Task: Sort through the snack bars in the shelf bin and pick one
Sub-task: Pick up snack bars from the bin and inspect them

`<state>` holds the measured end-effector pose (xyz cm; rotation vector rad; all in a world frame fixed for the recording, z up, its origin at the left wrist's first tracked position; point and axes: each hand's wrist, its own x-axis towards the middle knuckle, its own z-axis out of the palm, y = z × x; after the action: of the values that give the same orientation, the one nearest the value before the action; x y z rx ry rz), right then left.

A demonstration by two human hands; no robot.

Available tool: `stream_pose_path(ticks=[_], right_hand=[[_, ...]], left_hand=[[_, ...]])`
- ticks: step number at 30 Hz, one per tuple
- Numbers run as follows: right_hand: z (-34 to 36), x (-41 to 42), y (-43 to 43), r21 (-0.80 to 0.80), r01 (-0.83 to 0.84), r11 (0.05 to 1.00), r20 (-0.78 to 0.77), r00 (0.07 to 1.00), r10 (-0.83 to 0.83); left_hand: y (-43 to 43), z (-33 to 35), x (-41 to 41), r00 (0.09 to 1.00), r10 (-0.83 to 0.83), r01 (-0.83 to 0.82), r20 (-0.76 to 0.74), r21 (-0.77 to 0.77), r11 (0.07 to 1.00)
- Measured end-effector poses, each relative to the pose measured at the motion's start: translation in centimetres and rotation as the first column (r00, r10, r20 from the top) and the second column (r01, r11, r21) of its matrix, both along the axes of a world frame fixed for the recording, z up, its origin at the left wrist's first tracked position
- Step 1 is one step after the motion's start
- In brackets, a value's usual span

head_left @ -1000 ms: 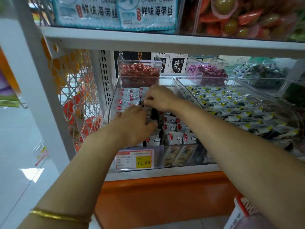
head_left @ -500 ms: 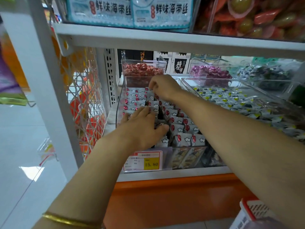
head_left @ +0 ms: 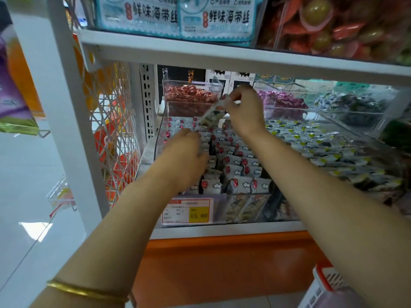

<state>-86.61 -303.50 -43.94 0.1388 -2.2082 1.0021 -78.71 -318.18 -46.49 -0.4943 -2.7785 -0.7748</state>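
Snack bar pinched by right hand above bin, left hand among bars, grip unclear

Legend: I read 鲜味海带丝 on two blue packets overhead; 15.80 on the price tag fronting the shelf bin.

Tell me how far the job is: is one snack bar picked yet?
Done: one snack bar is lifted out of the rows, pinched by the right hand above the shelf bin. In hand: the left hand rests on the bars in the bin. Left: carrying the bar away; whether it is the final choice is unclear.
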Motion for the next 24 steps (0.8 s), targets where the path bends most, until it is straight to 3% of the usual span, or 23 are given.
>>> stream_pose_path(ticks=[3, 9, 13, 18, 21, 24], right_hand=[[-0.1, 4.2, 0.9, -0.215, -0.005, 0.977, -0.086, 0.996, -0.014], [-1.5, 11.4, 2.2, -0.574, -0.147, 0.806, 0.036, 0.978, 0.204], [-2.3, 13.2, 3.0, -0.735, -0.188, 0.652, 0.062, 0.938, 0.340], [-2.9, 14.1, 4.2, -0.797, -0.202, 0.569, 0.082, 0.898, 0.433], [-2.9, 14.4, 4.6, -0.832, -0.197, 0.519, 0.084, 0.879, 0.468], [-2.8, 14.3, 4.8, -0.908, -0.185, 0.376, 0.039, 0.856, 0.515]], left_hand=[[0.1, 0.4, 0.7, 0.998, 0.061, -0.055, -0.034, 0.154, 0.987], [0.2, 0.3, 2.4, 0.995, 0.001, -0.048, 0.102, 0.465, 0.884], [0.4, 0.2, 3.4, 0.959, -0.130, -0.102, 0.252, 0.733, 0.672], [0.1, 0.2, 3.5, 0.931, -0.202, -0.170, 0.305, 0.850, 0.498], [-0.1, 0.3, 3.2, 0.887, -0.321, -0.236, 0.332, 0.923, 0.304], [-0.1, 0.4, 2.9, 0.878, -0.353, -0.271, 0.324, 0.943, 0.192]])
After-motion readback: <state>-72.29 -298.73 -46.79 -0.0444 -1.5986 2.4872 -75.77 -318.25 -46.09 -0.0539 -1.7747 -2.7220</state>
